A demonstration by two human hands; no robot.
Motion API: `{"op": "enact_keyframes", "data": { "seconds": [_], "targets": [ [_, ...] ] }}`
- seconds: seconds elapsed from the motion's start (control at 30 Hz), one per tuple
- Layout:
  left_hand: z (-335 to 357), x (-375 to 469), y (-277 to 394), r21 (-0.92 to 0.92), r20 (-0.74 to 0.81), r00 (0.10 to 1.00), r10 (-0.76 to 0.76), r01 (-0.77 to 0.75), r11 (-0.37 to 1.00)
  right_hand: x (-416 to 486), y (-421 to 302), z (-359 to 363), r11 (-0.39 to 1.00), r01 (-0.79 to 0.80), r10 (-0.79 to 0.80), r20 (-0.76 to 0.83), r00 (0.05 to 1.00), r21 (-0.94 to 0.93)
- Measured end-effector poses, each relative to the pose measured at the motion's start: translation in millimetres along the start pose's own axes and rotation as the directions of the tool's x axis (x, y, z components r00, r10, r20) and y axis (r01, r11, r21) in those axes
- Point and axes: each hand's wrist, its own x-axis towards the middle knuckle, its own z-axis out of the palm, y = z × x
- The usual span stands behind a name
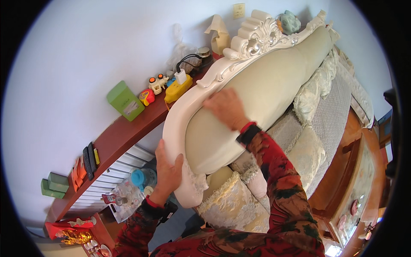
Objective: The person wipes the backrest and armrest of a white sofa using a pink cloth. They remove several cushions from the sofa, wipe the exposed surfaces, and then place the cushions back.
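In front of me stands a sofa with a carved white frame (175, 119) and a smooth cream upholstered backrest (273, 77). My left hand (168, 170) grips the frame near its lower left end, thumb on the near side and fingers around the outer edge. Over the backrest's upper left part, close to the frame's inner edge, is my right hand (226, 107). It is blurred, with the fingers bent down; whether anything lies under them is hidden. A scrolled crest (257, 38) rises from the top of the frame.
Behind the sofa, a red-brown ledge (128, 138) carries a green box (125, 100), a yellow power strip (178, 88) and remotes (88, 160). Plastic bottles (141, 178) stand below by the white radiator (109, 176). Fringed cushions (236, 202) lie on the seat; a wooden table (350, 192) stands right.
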Motion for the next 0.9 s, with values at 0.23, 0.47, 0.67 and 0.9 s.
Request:
{"op": "enact_keyframes", "data": {
  "seconds": [0.23, 0.47, 0.67, 0.9],
  "targets": [
    [4.3, 0.2, -4.5, 0.010, -0.010, 0.999, 0.045, -0.045, 0.999, 1.2, -31.5, 3.5, 0.908, -0.302, 0.221, 0.281, 0.934, 0.291],
    [2.6, -0.2, -5.6, 0.023, 0.023, 1.000, 0.011, -0.011, 1.000, -17.7, -69.6, -3.7, 0.963, -0.033, 0.050, -0.057, 0.997, 0.267],
    [2.3, -0.6, -3.2, -0.008, 0.009, 1.000, -0.003, 0.003, 1.000, 1.4, 30.7, 3.3, 0.948, -0.291, 0.261, -0.210, 0.942, -0.130],
    [0.4, 1.9, 0.4, 0.032, 0.028, 0.998, -0.058, 0.057, 0.998, -9.8, -49.4, -8.9, 0.964, 0.088, -0.077, -0.055, 0.996, 0.251]
  ]
}}
